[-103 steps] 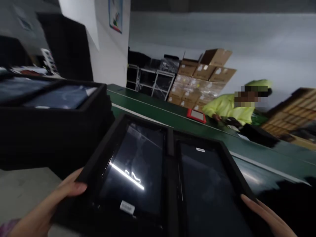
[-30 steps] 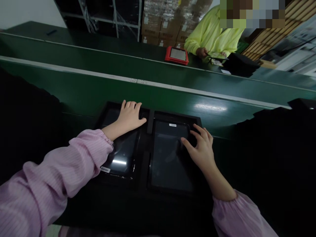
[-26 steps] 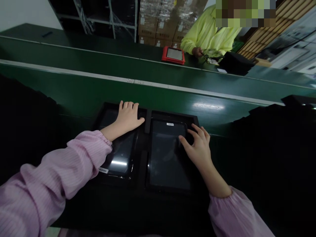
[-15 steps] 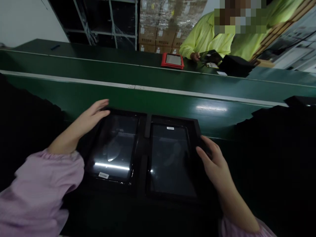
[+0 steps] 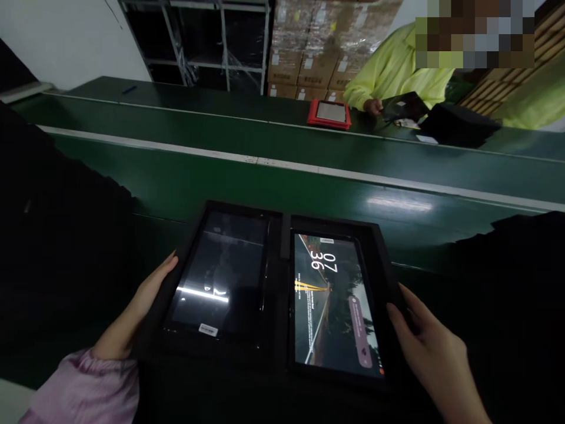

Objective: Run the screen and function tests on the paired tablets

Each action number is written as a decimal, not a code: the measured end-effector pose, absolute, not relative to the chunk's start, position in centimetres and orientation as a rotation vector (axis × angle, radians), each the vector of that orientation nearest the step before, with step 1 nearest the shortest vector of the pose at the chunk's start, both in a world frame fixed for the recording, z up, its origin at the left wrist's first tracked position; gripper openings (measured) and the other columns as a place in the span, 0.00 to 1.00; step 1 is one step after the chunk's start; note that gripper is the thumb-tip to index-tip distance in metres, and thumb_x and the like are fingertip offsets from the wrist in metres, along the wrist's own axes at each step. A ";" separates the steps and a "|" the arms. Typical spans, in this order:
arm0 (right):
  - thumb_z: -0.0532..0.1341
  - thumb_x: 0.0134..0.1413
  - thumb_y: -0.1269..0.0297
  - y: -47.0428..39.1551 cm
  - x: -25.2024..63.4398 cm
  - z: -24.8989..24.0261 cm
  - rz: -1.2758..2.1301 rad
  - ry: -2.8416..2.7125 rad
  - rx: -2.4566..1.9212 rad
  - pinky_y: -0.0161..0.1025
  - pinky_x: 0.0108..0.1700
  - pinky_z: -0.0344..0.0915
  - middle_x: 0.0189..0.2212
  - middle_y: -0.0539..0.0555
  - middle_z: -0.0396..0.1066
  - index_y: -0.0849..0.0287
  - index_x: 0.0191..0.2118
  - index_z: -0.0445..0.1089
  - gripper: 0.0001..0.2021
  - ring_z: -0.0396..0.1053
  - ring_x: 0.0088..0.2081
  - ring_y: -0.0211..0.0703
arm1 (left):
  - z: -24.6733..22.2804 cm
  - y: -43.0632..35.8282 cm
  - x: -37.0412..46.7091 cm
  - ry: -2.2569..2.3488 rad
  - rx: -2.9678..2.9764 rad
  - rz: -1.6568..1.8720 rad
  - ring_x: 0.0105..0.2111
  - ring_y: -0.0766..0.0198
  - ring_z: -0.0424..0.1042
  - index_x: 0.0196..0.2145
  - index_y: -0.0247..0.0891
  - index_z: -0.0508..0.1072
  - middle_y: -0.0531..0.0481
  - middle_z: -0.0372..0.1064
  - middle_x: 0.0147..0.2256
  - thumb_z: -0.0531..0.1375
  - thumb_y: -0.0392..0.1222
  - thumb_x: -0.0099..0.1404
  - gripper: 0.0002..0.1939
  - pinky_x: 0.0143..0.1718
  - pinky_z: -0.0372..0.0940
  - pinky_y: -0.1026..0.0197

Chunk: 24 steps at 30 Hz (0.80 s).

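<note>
- Since the earlier frames, both hands have been drawn back from the tablet faces to the tray's outer sides, and the right-hand tablet screen has lit up.
- Left hand [image 5: 139, 309] is laid flat against the left edge of the black two-pocket foam tray [image 5: 282, 241], fingers extended, not curled around it.
- Right hand [image 5: 430, 347] is set against the tray's right edge, fingers loosely spread; a firm clasp cannot be confirmed.
- Tray is seen at the near edge of the green conveyor bench [image 5: 185, 176].
- Dark unlit tablet [image 5: 220, 282] is seated in the left pocket; lit tablet showing a clock and road picture [image 5: 333, 303] in the right.
- Red-cased tablet [image 5: 329, 113] is noted at the far edge, beside a co-worker's yellow-green sleeve [image 5: 388, 70].
</note>
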State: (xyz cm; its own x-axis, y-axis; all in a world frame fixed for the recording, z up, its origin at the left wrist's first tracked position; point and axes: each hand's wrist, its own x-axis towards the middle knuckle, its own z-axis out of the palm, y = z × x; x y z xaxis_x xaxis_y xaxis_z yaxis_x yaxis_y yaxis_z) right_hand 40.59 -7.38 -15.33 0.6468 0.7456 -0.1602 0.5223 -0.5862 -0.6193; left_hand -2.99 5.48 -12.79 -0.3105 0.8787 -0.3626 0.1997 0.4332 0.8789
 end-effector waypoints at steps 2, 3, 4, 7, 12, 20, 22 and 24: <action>0.56 0.44 0.36 -7.4 40.6 -14.7 0.471 -0.983 -2.419 0.52 0.29 0.71 0.29 0.57 0.79 0.58 0.63 0.72 0.44 0.69 0.20 0.50 | -12.8 5.8 -2.9 1.788 0.922 0.903 0.67 0.46 0.62 0.50 0.47 0.83 0.51 0.75 0.58 0.64 0.55 0.63 0.21 0.69 0.59 0.47; 0.56 0.42 0.36 -7.5 40.4 -14.5 0.447 -0.951 -2.435 0.53 0.31 0.72 0.30 0.58 0.79 0.59 0.63 0.72 0.45 0.71 0.21 0.52 | -12.8 5.9 -2.9 1.795 0.921 0.885 0.69 0.47 0.58 0.53 0.47 0.82 0.52 0.72 0.61 0.65 0.55 0.63 0.22 0.70 0.55 0.48; 0.56 0.41 0.35 -7.6 40.3 -14.4 0.441 -0.912 -2.443 0.54 0.33 0.73 0.32 0.59 0.80 0.59 0.63 0.72 0.46 0.72 0.23 0.53 | -12.9 6.1 -2.8 1.797 0.931 0.869 0.70 0.48 0.56 0.55 0.47 0.81 0.52 0.70 0.63 0.64 0.54 0.64 0.23 0.71 0.53 0.48; 0.55 0.42 0.34 -8.1 40.1 -14.3 0.490 -0.873 -2.451 0.55 0.34 0.73 0.36 0.59 0.81 0.58 0.65 0.70 0.47 0.73 0.24 0.53 | -12.9 6.5 -2.5 1.724 0.984 0.883 0.71 0.49 0.54 0.59 0.46 0.78 0.52 0.67 0.64 0.63 0.53 0.65 0.26 0.72 0.51 0.49; 0.54 0.50 0.33 -8.9 41.2 -15.1 0.505 -1.067 -2.426 0.52 0.29 0.73 0.40 0.60 0.81 0.55 0.69 0.65 0.45 0.75 0.26 0.54 | -12.9 6.3 -2.0 1.564 0.919 0.936 0.69 0.49 0.59 0.64 0.48 0.73 0.55 0.66 0.65 0.63 0.50 0.64 0.31 0.70 0.55 0.50; 0.54 0.71 0.55 -5.9 37.2 -13.2 -0.160 -1.925 -1.780 0.73 0.67 0.57 0.71 0.63 0.55 0.57 0.60 0.72 0.20 0.43 0.75 0.71 | -13.7 6.0 -0.7 1.436 0.721 1.035 0.68 0.46 0.62 0.61 0.43 0.76 0.54 0.70 0.63 0.70 0.50 0.57 0.33 0.69 0.58 0.52; 0.55 0.71 0.62 -4.7 35.3 -12.5 -0.113 -2.146 -1.602 0.71 0.64 0.63 0.73 0.60 0.50 0.54 0.60 0.72 0.17 0.38 0.76 0.70 | -13.7 6.0 -0.5 1.427 0.779 1.034 0.67 0.45 0.63 0.61 0.43 0.75 0.52 0.70 0.63 0.70 0.51 0.58 0.34 0.70 0.57 0.51; 0.56 0.70 0.63 -4.0 34.2 -12.4 -0.074 -2.273 -1.510 0.70 0.60 0.67 0.73 0.60 0.50 0.54 0.59 0.73 0.17 0.36 0.76 0.72 | -13.2 6.1 -0.3 1.441 0.849 0.994 0.66 0.44 0.65 0.62 0.42 0.74 0.50 0.70 0.63 0.70 0.52 0.57 0.36 0.69 0.59 0.50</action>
State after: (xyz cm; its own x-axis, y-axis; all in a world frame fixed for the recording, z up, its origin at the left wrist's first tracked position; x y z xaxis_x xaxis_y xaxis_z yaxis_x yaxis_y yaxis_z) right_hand 34.18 -3.95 -12.43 -0.3303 0.8717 0.3620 0.8935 0.4124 -0.1778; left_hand -0.31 6.08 -13.19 -0.1059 0.9169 -0.3849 -0.0338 0.3835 0.9229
